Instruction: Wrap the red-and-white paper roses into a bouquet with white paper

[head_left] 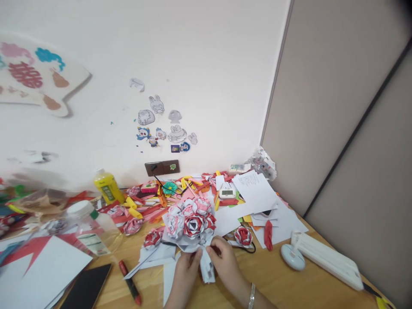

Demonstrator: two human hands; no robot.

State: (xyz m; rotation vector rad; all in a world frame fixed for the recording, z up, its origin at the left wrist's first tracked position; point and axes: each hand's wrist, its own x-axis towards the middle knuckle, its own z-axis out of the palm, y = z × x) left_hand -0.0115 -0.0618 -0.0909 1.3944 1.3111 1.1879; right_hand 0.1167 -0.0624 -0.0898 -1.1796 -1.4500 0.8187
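Note:
A bouquet of folded paper roses [194, 225] in pink, red and white stands at the middle of the desk, wrapped in white paper. My left hand [189, 268] pinches the left side of the wrap just under the flowers. On the other side, my right hand [223, 257] has its thumb and bent fingers closed on the wrap's neck. Between the hands, the folded white paper stem [207, 267] hangs down toward the desk. A loose red-white rose [152, 238] lies left of the bouquet and another rose [243, 236] lies to its right.
Colored paper strips cover the back of the wooden desk [257, 285]. At left are a yellow bottle [108, 187], a clear jar [92, 234], white sheets [58, 266], a black flat item [86, 287] and a red marker [130, 282]. Printed paper [255, 193] and a white lamp [328, 259] are at right.

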